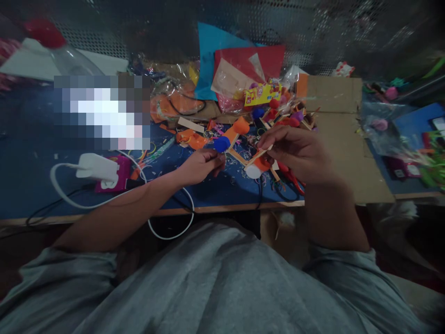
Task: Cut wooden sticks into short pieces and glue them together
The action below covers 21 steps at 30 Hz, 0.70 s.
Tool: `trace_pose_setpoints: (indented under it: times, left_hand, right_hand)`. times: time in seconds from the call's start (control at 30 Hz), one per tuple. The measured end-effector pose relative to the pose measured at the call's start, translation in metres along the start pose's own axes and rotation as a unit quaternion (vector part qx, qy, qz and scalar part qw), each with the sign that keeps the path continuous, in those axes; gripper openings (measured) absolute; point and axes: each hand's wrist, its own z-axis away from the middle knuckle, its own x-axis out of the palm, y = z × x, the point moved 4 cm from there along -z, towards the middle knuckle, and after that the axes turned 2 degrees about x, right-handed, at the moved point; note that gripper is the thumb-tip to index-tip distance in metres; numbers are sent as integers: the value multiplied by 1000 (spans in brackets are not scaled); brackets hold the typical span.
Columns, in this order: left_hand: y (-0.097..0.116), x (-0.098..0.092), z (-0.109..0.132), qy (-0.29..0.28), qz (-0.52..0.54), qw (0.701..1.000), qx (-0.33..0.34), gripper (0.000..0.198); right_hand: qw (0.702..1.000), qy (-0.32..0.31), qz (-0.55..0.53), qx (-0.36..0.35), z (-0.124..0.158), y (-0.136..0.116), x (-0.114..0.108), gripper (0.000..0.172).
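Over the near part of the blue table is a wooden craft-stick frame [237, 156] joined at angles. A blue pom-pom [221, 144], an orange pom-pom [241, 125] and a round white piece [253, 172] sit around its corners. My left hand [203, 166] is closed in a pinch at the blue pom-pom's corner; the fingertips partly hide what they grip. My right hand [295, 147] pinches the far end of a stick on the frame's right side. Just below that hand, red-handled scissors [295, 180] lie on the table, partly covered.
A magenta socket block [122, 170] with a white charger [98, 170] and looping cable is at left. Behind lie blue [206, 60] and red sheets [250, 60], plastic bags and scraps. Cardboard [342, 139] covers the right side. A red-capped bottle [73, 55] stands back left.
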Motion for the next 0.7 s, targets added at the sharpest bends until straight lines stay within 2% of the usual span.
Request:
trace_pose_setpoints:
  times: [0.17, 0.3, 0.4, 0.47, 0.53, 0.6, 0.7]
  left_hand:
    - [1, -4, 2, 17, -1, 1000, -6, 69]
    - [1, -13, 1, 65, 8, 998, 6, 75]
    - [-1, -18, -2, 85, 21, 996, 11, 70]
    - [-2, -17, -4, 81, 31, 996, 12, 58]
    - [-2, -13, -5, 51, 33, 998, 19, 43]
    - [0, -6, -3, 3, 24, 999, 27, 39]
    - [3, 5, 2, -58, 5, 998, 32, 54]
  right_hand:
    - [997, 64, -1, -33, 4, -7, -17, 21]
    - [995, 97, 0, -27, 9, -3, -41, 26]
    - [992, 122, -1, -29, 15, 0, -57, 25]
    - [991, 134, 2, -27, 18, 2, -62, 25]
    - [991, 135, -4, -20, 17, 4, -58, 28]
    - [991, 135, -15, -19, 14, 6, -46, 31]
    - [992, 121, -16, -25, 3, 9, -20, 33]
